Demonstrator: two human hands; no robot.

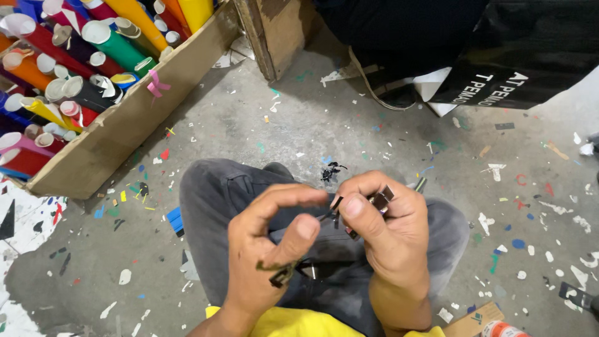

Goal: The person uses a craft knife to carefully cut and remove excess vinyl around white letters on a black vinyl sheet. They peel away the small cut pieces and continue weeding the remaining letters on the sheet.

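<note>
From the head camera, the person sits with one grey-trousered knee [249,187] raised, and everything here is placed relative to that knee. Directly above it, the left hand [268,249] is curled, thumb and forefinger pinched on a thin black strip of cut film [329,212], with another dark scrap [282,274] hanging at the heel of the palm. The right hand [387,228], just to the right of the left one over the same knee, is closed around a small dark metal-tipped tool [380,198], whose point meets the strip between the two thumbs.

The step looks like picking or peeling the strip apart. To do it well, I would keep the left pinch close to the tool tip so the thin film does not stretch or tear, and pull slowly along its length.

Left of the knee and further off stands a cardboard box [125,125] packed with coloured rolls [106,37]. Around the knee the grey concrete floor [349,118] is littered with coloured offcuts.
</note>
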